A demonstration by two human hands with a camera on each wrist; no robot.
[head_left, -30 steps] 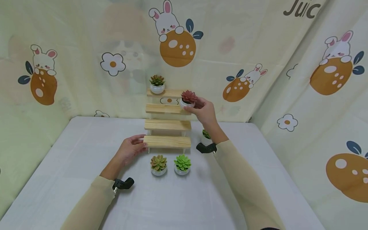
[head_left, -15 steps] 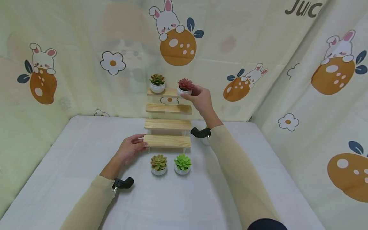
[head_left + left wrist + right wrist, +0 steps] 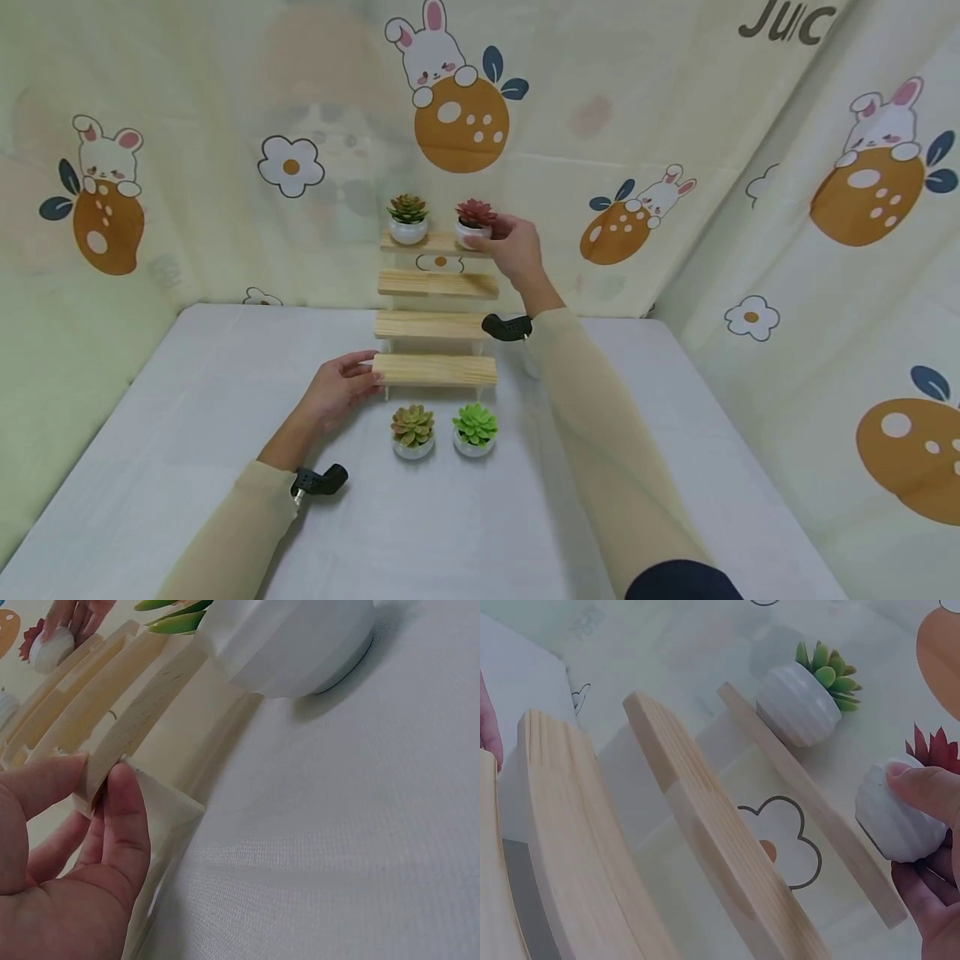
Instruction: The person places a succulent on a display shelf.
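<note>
My right hand (image 3: 517, 250) holds the white pot of a red succulent (image 3: 475, 213) at the right end of the top board of a tiered wooden stand (image 3: 435, 369). In the right wrist view, the thumb presses the side of the pot (image 3: 900, 814) and fingers curl beneath; whether its base touches the board, I cannot tell. My left hand (image 3: 337, 392) pinches the left end of the lowest board (image 3: 112, 754) between thumb and fingers. A dark green succulent (image 3: 408, 221) in a white pot sits on the top board's left end.
Two potted succulents, one brownish green (image 3: 412, 429) and one bright green (image 3: 474, 429), stand on the white table (image 3: 420, 533) before the stand. Another white pot (image 3: 531, 364) is mostly hidden by my right sleeve. A patterned curtain (image 3: 202, 225) hangs close behind.
My right hand has carried the red succulent up from around the second-highest board to the top one, then a little left. The left hand has stayed on the lowest board.
</note>
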